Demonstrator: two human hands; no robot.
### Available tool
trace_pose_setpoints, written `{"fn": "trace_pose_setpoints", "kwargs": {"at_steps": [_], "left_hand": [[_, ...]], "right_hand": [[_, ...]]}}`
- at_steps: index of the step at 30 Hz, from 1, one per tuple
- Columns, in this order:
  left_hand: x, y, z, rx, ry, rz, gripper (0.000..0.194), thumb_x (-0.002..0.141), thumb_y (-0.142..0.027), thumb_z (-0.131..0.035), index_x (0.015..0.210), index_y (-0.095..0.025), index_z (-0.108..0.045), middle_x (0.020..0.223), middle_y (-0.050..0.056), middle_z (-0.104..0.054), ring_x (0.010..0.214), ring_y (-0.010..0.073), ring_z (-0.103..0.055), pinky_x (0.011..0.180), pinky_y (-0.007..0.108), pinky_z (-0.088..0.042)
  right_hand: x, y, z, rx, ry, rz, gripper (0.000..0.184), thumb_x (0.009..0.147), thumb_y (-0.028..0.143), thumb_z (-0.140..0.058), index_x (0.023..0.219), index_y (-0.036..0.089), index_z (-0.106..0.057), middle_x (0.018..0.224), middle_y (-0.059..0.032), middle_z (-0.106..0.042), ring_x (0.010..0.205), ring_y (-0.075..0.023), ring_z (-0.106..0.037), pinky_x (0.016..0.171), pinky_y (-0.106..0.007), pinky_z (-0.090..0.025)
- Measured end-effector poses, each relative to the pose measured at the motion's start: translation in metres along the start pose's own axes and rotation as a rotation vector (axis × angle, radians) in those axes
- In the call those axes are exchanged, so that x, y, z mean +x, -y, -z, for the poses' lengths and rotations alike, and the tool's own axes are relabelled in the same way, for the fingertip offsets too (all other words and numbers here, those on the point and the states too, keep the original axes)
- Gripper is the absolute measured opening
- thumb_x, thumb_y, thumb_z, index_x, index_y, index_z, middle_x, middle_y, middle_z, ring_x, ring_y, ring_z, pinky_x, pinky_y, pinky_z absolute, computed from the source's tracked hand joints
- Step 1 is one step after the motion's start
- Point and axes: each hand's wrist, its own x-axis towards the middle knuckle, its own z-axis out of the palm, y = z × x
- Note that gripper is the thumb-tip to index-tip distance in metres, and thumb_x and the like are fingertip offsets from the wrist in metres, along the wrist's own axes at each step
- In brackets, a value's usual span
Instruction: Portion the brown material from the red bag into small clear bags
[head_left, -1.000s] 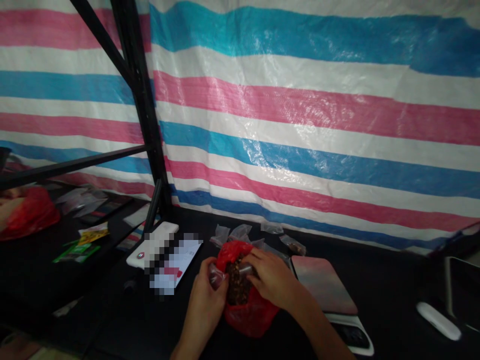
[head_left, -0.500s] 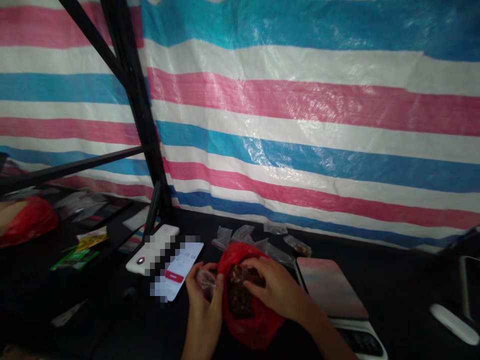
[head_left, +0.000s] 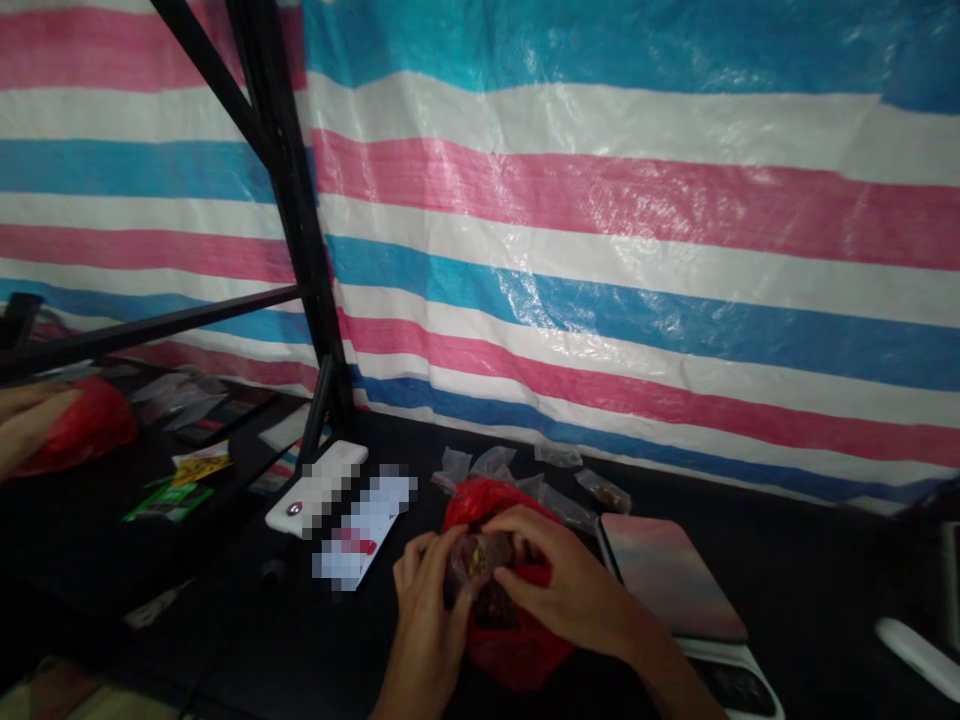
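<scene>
Two bare hands, the left hand (head_left: 427,625) and the right hand (head_left: 566,580), both curled shut, gripping one small clear plastic bag (head_left: 474,563), just over one red plastic bag (head_left: 517,650) of dark brown bits (head_left: 495,606). About six more small clear bags (head_left: 491,462) just behind, on one flat black table (head_left: 817,570).

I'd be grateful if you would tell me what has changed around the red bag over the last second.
The left hand has moved right, bringing the small clear plastic bag over the red plastic bag. The right hand has closed in, so both hands now meet around it, above the dark-brown pieces. The digital scale and the loose clear bags stayed where they were.
</scene>
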Motion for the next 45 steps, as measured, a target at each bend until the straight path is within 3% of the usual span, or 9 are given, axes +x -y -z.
{"fn": "trace_pose_setpoints", "kwargs": {"at_steps": [9, 16, 22, 24, 26, 28, 31, 38, 45], "left_hand": [[0.000, -0.007, -0.005, 0.039, 0.037, 0.029, 0.044, 0.091, -0.036, -0.063, 0.134, -0.028, -0.058, 0.122, 0.011, -0.056, 0.113, 0.0300, -0.053, 0.099, 0.053, -0.048], [0.001, -0.006, -0.001, 0.015, 0.000, 0.013, 0.042, 0.090, -0.040, -0.063, 0.130, -0.028, -0.059, 0.118, 0.009, -0.060, 0.108, 0.0295, -0.057, 0.093, 0.050, -0.051], [0.010, -0.017, 0.004, -0.081, -0.218, 0.049, 0.032, 0.092, -0.044, -0.058, 0.116, -0.022, -0.056, 0.120, 0.012, -0.058, 0.116, 0.0305, -0.056, 0.103, 0.054, -0.044], [0.020, -0.021, 0.005, -0.133, -0.161, 0.099, 0.038, 0.090, -0.045, -0.060, 0.119, -0.020, -0.053, 0.120, 0.012, -0.060, 0.113, 0.0300, -0.059, 0.102, 0.051, -0.046], [0.034, -0.023, 0.005, -0.177, 0.013, 0.121, 0.040, 0.087, -0.044, -0.064, 0.117, -0.019, -0.053, 0.110, 0.011, -0.065, 0.102, 0.0285, -0.065, 0.092, 0.045, -0.051], [0.050, -0.024, 0.003, -0.190, 0.170, 0.101, 0.028, 0.085, -0.038, -0.066, 0.103, -0.020, -0.057, 0.098, 0.008, -0.068, 0.091, 0.0263, -0.066, 0.082, 0.039, -0.052], [0.069, -0.023, 0.000, -0.251, 0.249, 0.098, 0.016, 0.080, -0.027, -0.067, 0.087, -0.022, -0.054, 0.078, 0.000, -0.062, 0.073, 0.0195, -0.061, 0.067, 0.029, -0.047], [0.072, -0.025, -0.002, -0.535, 0.243, 0.141, 0.027, 0.081, -0.035, -0.069, 0.080, -0.022, -0.046, 0.071, -0.006, -0.046, 0.064, 0.0117, -0.046, 0.062, 0.023, -0.039], [0.068, -0.024, 0.000, -0.642, 0.199, 0.280, 0.039, 0.078, -0.050, -0.073, 0.081, -0.021, -0.048, 0.074, -0.005, -0.052, 0.068, 0.0127, -0.050, 0.067, 0.025, -0.044]], "right_hand": [[0.001, 0.000, -0.006, -0.201, -0.010, 0.201, 0.042, 0.091, 0.004, -0.051, 0.121, 0.028, -0.068, 0.124, -0.0036, -0.065, 0.115, -0.0175, -0.060, 0.102, -0.030, -0.045], [0.002, -0.007, 0.003, -0.149, -0.124, 0.096, 0.038, 0.090, 0.005, -0.056, 0.120, 0.027, -0.062, 0.124, -0.0024, -0.066, 0.116, -0.0175, -0.060, 0.103, -0.031, -0.044], [0.002, -0.021, 0.009, -0.421, -0.054, -0.070, 0.035, 0.083, 0.003, -0.056, 0.110, 0.023, -0.064, 0.114, -0.0057, -0.067, 0.107, -0.0229, -0.062, 0.096, -0.036, -0.047], [0.002, -0.023, 0.008, -0.487, -0.027, -0.110, 0.033, 0.083, 0.003, -0.056, 0.108, 0.022, -0.064, 0.116, -0.0066, -0.065, 0.107, -0.0230, -0.062, 0.094, -0.035, -0.048], [0.002, -0.025, 0.006, -0.533, -0.016, -0.144, 0.032, 0.083, 0.004, -0.056, 0.109, 0.022, -0.063, 0.117, -0.0073, -0.063, 0.107, -0.0230, -0.062, 0.094, -0.035, -0.049], [0.002, -0.026, 0.004, -0.587, -0.017, -0.180, 0.033, 0.086, 0.006, -0.055, 0.114, 0.022, -0.063, 0.118, -0.0084, -0.063, 0.108, -0.0243, -0.063, 0.095, -0.036, -0.049], [0.003, -0.028, 0.002, -0.653, -0.011, -0.221, 0.038, 0.089, 0.011, -0.055, 0.125, 0.020, -0.060, 0.125, -0.0114, -0.061, 0.110, -0.0274, -0.064, 0.095, -0.039, -0.050], [0.003, -0.028, 0.002, -0.567, 0.034, -0.124, 0.047, 0.085, 0.004, -0.053, 0.125, 0.026, -0.063, 0.132, -0.0064, -0.060, 0.120, -0.0236, -0.061, 0.102, -0.034, -0.046], [0.003, -0.024, 0.000, -0.503, 0.103, -0.121, 0.041, 0.087, 0.008, -0.058, 0.123, 0.025, -0.066, 0.128, -0.0068, -0.065, 0.119, -0.0241, -0.062, 0.103, -0.035, -0.045]]}}
